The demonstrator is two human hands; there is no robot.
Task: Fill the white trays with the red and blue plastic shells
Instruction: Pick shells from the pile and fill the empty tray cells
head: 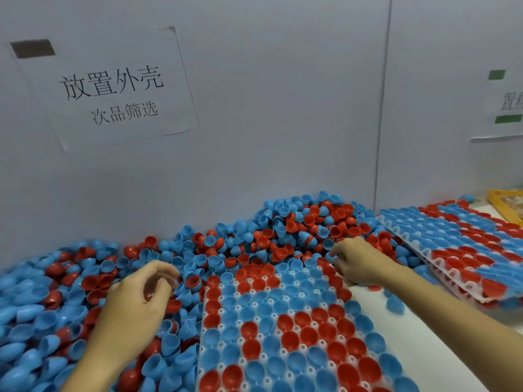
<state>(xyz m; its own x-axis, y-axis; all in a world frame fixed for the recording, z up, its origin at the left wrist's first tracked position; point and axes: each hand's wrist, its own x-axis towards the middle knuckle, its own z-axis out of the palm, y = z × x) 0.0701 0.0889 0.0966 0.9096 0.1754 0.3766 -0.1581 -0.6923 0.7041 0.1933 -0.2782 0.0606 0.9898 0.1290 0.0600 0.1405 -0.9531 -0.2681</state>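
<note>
Fingers of my left hand (135,304) curl loosely over the loose shells (70,301) beside the near tray (254,309), thumb and forefinger closing toward a pinch; whether a shell already sits between them I cannot tell, since the palm hides it. That hand works the heap on its own side so it can feed the tray's left columns without crossing over. Right-hand fingers (336,254) are bent at the tray's far right corner, tips down among blue cups, and I cannot tell if they grip one or only press it into its pocket. Nearly every pocket of this tray already holds a red or blue shell, open side up, so I judge only the far edge remains. Beyond, the big mound (297,227) lies against the wall (283,108), kept within reach of both hands. To the right, filled trays (467,250) lie stacked on the tabletop (418,335), out of the way. A paper sign (113,89) is taped above.
</note>
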